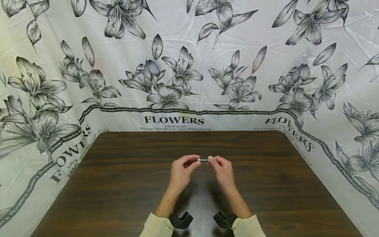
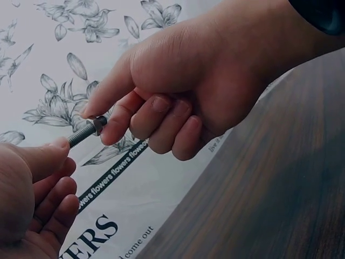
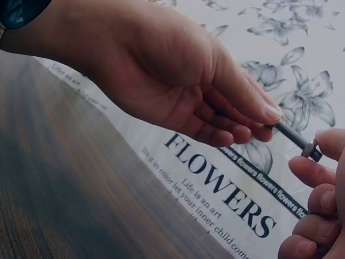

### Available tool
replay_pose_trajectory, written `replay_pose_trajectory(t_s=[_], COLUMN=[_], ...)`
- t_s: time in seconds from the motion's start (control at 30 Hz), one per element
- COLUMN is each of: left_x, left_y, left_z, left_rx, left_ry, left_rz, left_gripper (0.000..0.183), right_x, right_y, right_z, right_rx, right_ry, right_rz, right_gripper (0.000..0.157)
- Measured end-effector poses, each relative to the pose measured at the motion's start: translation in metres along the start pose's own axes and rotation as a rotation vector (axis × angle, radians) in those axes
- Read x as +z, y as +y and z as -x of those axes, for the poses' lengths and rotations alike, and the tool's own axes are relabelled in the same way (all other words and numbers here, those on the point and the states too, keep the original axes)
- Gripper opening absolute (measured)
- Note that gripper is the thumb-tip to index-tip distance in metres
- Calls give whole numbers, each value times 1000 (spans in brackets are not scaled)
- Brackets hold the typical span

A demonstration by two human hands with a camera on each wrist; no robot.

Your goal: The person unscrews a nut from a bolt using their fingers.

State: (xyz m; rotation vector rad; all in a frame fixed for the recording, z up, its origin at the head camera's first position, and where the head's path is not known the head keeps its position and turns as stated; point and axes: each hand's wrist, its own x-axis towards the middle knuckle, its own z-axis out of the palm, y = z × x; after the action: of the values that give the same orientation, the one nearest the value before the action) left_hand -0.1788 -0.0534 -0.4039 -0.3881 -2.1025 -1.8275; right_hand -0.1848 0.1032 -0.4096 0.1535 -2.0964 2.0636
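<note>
Above the table, a grey threaded bolt [image 1: 203, 160] spans the gap between both hands, roughly level in the head view. My left hand [image 1: 180, 172] pinches a hex nut [image 2: 97, 125] between thumb and index finger; the nut sits around the bolt near its tip, which pokes a little past it. The other left fingers are curled in. My right hand [image 1: 224, 172] grips the bolt's opposite end between thumb and fingers, hiding that end. Bare thread of the bolt [image 3: 291, 134] shows between the nut and the right thumb in the right wrist view.
Below the hands lies a dark brown wooden table [image 1: 124, 184]. A white cloth [image 1: 204, 75] printed with black flowers and lettering hangs behind and along both sides. Each wrist wears a black device [image 1: 181, 221] beside a cream sleeve [image 1: 157, 227].
</note>
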Motion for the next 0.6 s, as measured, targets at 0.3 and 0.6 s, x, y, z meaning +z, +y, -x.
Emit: replay_pose_trajectory(t_s=[0.3,0.6], left_x=[1,0], left_y=[-1,-1], left_z=[0,0], left_rx=[50,52], left_ry=[-4,30], left_rz=[-67,-69], left_gripper=[17,15], right_x=[-3,-4], right_y=[3,5], right_z=[0,-1], right_rx=[2,-41], right_ry=[-23,-68], right_rz=[-25,-28], right_gripper=[20,13])
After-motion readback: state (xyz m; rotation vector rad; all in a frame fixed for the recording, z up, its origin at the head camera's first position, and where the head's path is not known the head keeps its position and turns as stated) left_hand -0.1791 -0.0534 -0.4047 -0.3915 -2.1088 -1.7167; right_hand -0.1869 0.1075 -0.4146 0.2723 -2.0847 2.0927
